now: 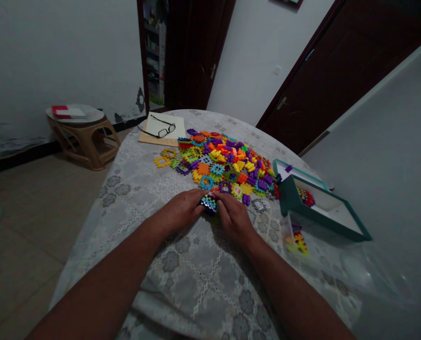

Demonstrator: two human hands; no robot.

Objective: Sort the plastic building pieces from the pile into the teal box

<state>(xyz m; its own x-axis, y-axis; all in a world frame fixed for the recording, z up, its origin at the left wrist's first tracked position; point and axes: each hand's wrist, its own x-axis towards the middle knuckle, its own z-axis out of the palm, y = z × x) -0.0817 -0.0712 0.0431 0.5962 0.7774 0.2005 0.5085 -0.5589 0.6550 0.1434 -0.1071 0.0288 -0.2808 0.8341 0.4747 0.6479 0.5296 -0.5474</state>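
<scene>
My left hand [185, 208] and my right hand [234, 216] meet in front of the pile, both closed on a small stack of interlocking plastic pieces [209, 203]. Dark and light blue toothed edges of the stack show between my thumbs; its far side is hidden by my fingers. Just beyond my hands spreads a heap of colourful interlocking plastic pieces [217, 168] in purple, orange, yellow, green and blue. A grey square piece [260, 205] lies to the right of my right hand.
On the right of the cloth-covered table [196, 302] stand a green box [325, 219] and a clear plastic container [320, 257], each with pieces inside. Glasses [163, 132] rest on a pad [150, 140] at the back left. A stool [90, 137] stands beyond the table.
</scene>
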